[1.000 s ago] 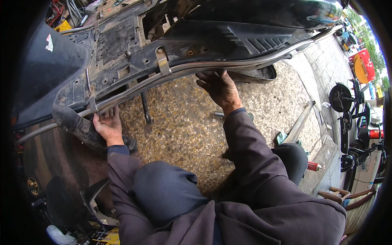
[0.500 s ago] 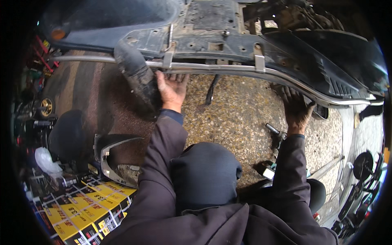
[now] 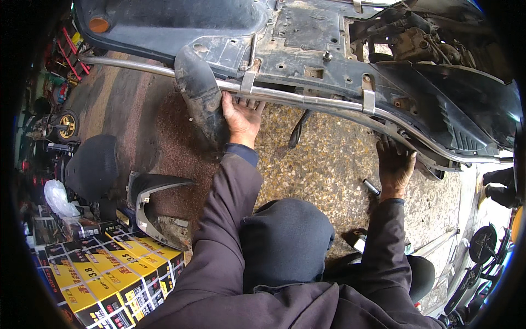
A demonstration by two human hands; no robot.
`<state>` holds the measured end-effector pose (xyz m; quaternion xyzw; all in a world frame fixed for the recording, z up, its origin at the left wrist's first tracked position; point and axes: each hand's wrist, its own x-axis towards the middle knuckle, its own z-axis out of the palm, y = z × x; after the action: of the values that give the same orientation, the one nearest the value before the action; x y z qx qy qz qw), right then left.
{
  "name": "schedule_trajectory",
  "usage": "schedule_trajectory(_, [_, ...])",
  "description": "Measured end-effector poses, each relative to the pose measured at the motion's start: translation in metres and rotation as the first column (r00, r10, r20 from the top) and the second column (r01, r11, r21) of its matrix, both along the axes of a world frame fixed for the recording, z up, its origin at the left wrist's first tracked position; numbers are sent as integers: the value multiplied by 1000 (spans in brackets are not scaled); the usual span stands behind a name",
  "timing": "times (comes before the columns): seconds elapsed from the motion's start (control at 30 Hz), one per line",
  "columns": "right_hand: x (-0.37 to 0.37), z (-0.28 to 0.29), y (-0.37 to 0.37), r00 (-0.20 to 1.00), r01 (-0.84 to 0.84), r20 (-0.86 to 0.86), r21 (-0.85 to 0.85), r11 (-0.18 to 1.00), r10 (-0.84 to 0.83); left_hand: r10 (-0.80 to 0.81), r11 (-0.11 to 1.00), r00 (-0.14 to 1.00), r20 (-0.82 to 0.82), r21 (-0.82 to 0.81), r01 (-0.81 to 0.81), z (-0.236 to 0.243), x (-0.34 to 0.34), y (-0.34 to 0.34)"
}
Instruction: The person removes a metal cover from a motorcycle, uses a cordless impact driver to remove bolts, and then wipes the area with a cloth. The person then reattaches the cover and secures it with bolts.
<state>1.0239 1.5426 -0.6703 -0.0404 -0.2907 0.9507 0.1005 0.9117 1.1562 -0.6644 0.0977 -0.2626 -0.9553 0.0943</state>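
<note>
Chrome rail (image 3: 323, 103) runs along the near edge of the black footboard (image 3: 298, 33). My left hand (image 3: 244, 120) and right hand (image 3: 395, 165), palms up and well apart, have their fingers beneath it; I cannot tell whether either grips. Yellow boxes (image 3: 93, 263) stand off to my left.

Between the left hand (image 3: 243, 118) and the right hand (image 3: 395, 164), the speckled floor (image 3: 329, 159) leaves a broad way, bounded at the near side by the person's knee (image 3: 287, 241). A dark hanging stalk (image 3: 298, 129) juts into it at the far side, and a metal cylinder (image 3: 371, 187) lies low beside the right wrist. The metal rail (image 3: 307, 102) bars the far side. Left of the left hand, a curved black plastic piece (image 3: 198, 98) blocks sideways passage; yellow-and-black boxes (image 3: 109, 268) crowd the near left.
</note>
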Motion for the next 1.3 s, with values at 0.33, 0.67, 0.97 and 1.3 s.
schedule_trajectory(0.33, [-10,9,-7,995,67,80,-35,997,-64,-2,999,997,82,-37,6,-3,-9,-1])
schedule_trajectory(0.67, [-11,26,-6,988,98,124,-3,995,-97,98,995,983,157,-10,-98,12,-11,8])
schedule_trajectory(0.97, [-6,48,18,958,251,137,37,967,-253,74,997,978,196,21,-79,15,-15,6])
schedule_trajectory(1.3, [-6,92,68,861,465,166,125,877,-480,115,990,942,315,43,-135,12,-20,8])
